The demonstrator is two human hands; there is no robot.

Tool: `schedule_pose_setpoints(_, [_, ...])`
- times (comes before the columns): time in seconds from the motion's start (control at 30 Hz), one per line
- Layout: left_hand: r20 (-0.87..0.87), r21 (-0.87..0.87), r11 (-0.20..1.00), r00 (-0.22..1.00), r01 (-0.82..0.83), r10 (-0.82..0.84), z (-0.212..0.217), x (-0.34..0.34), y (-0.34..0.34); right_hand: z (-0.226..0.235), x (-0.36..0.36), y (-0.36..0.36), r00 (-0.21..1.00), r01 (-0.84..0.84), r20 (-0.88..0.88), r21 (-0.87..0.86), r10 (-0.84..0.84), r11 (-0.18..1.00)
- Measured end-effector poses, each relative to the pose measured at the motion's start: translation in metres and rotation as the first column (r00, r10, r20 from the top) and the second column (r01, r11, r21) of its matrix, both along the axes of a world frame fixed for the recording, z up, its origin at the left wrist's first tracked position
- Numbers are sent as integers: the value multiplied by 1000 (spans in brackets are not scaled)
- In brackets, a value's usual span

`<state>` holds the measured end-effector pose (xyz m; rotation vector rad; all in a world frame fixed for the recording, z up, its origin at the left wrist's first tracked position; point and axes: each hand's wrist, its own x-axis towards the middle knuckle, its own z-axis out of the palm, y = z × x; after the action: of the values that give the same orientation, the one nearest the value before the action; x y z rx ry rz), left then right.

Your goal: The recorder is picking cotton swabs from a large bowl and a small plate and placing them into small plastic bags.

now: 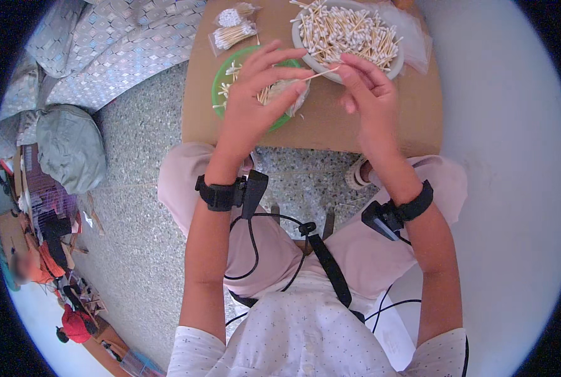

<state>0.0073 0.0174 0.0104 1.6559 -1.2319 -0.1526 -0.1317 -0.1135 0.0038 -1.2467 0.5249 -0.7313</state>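
Observation:
A single cotton swab [324, 73] spans the gap between my two hands, above the cardboard surface. My left hand [255, 94] pinches one end between thumb and finger, its other fingers spread. At the opposite end, the thumb and forefinger of my right hand [373, 100] close on the swab, with the remaining fingers curled. Under my left hand sits a green round tray [217, 88], partly hidden, with some swabs and a crumpled clear plastic bag [298, 94] in it. A white bowl [298, 34] heaped with loose cotton swabs [346, 31] stands just beyond my right hand.
Small clear packs of cotton swabs [233, 34] lie at the far left of the cardboard-topped table [356, 141]. More clear plastic film [415, 34] lies right of the bowl. A pale wall [506, 188] rises close on the right. Patterned cloth [123, 44] hangs at left.

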Motion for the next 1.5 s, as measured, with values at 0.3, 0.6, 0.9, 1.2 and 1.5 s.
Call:
schedule_pose_setpoints(0.3, [-45, 343, 928, 990, 144, -137, -3, 1, 12, 13, -7, -2, 959, 74, -171, -622, -227, 780])
schedule_pose_setpoints(0.6, [171, 312, 944, 971, 108, -167, -6, -1, 12, -7, -1, 16, 971, -23, -167, -776, -170, 630])
schedule_pose_setpoints(0.9, [151, 285, 948, 970, 142, -191, -10, 0, 13, -22, 2, 16, 973, -7, -143, -804, -182, 594])
schedule_pose_setpoints(1.2, [183, 263, 957, 968, 121, -173, -10, 0, 12, -26, 5, 16, 973, -106, -199, -837, -117, 537])
schedule_pose_setpoints(1.5, [135, 280, 954, 979, 110, -152, -12, 3, 13, -24, 6, 22, 944, -264, -324, -845, -54, 465])
